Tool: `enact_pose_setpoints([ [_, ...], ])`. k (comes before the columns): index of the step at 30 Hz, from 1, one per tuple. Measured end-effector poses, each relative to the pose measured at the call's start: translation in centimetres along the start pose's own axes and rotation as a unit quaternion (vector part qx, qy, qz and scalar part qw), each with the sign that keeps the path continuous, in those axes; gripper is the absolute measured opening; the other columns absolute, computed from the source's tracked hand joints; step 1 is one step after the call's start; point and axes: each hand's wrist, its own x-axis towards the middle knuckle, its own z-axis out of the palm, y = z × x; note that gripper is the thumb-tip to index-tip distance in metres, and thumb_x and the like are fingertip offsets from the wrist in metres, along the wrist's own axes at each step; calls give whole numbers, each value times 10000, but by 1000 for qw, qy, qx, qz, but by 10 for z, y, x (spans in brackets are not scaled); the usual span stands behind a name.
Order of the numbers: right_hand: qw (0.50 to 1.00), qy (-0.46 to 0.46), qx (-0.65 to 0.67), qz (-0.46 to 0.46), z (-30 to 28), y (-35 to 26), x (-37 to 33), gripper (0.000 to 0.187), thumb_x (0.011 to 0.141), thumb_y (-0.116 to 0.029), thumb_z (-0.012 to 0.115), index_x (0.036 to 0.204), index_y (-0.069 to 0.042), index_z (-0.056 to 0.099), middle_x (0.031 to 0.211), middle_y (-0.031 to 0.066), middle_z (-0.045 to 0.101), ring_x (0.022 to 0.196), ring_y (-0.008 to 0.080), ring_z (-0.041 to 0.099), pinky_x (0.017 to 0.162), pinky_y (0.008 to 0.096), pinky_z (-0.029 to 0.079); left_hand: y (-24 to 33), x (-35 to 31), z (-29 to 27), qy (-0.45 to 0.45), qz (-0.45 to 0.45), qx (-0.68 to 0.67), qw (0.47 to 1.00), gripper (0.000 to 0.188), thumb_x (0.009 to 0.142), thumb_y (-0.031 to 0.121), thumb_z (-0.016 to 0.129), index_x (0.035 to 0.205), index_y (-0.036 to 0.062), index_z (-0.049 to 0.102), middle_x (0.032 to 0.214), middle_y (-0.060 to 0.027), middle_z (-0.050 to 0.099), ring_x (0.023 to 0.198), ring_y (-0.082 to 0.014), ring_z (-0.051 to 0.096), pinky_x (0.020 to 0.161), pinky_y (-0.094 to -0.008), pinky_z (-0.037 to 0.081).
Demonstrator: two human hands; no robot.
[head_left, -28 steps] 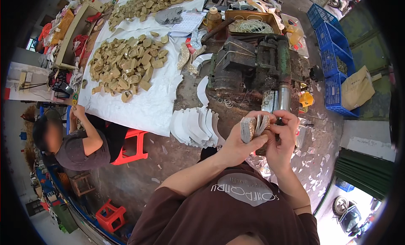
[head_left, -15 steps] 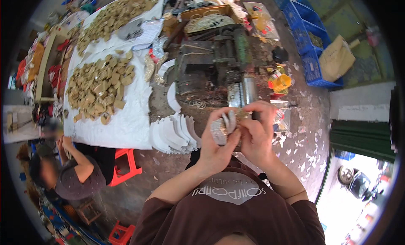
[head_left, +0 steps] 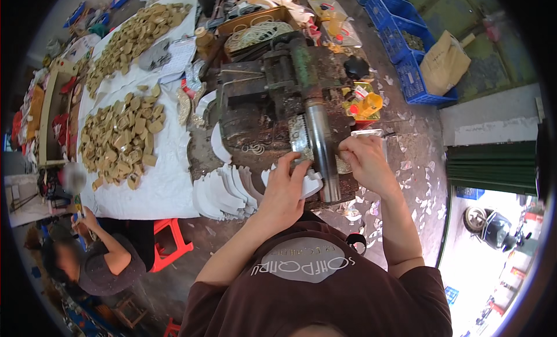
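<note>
My left hand [head_left: 285, 189] is bent over a white curved piece [head_left: 311, 185], its fingertips by the left side of a shiny metal cylinder [head_left: 322, 148]. Part of that piece shows on both sides of the hand. On the cylinder's other side is my right hand [head_left: 368, 163], its fingers pressed together. A small beige, glittery bit [head_left: 343, 165] shows beside those fingers; whether they grip it is hidden. The cylinder juts toward me from a dark, greasy machine [head_left: 255, 102]. A stack of white curved pieces [head_left: 223, 192] lies left of my left hand.
Tan blocks [head_left: 120, 137] are heaped on a white sheet [head_left: 174, 192] at left. Several blue crates [head_left: 415, 76] stand at far right, beside a brown paper sack [head_left: 445, 61]. A yellow container [head_left: 369, 105] is right of the machine. Another person [head_left: 107, 253] sits near a red stool [head_left: 168, 244].
My hands were together in front of the cylinder, holding a glittery curved piece. They have parted to either side of the cylinder. The view has shifted, and the bench scene sits farther left.
</note>
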Motion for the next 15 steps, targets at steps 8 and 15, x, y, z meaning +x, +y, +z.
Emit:
enact_pose_setpoints([
  [8, 984, 112, 137, 32, 6, -5, 2, 158, 832, -63, 646, 970, 8, 619, 763, 108, 614, 721, 219, 596, 688, 315, 465, -47, -37, -43, 156, -32, -67, 985, 484, 684, -112, 598, 1144, 3, 502, 1203, -179, 466, 1162, -387, 462, 998, -387, 370],
  [15, 975, 138, 171, 41, 12, -10, 5, 151, 860, -53, 630, 994, 14, 607, 786, 90, 610, 763, 186, 597, 733, 296, 466, -115, -103, -55, 39, -102, 232, 967, 509, 632, -74, 613, 1123, 34, 537, 1217, -159, 486, 1077, -347, 501, 914, -436, 388],
])
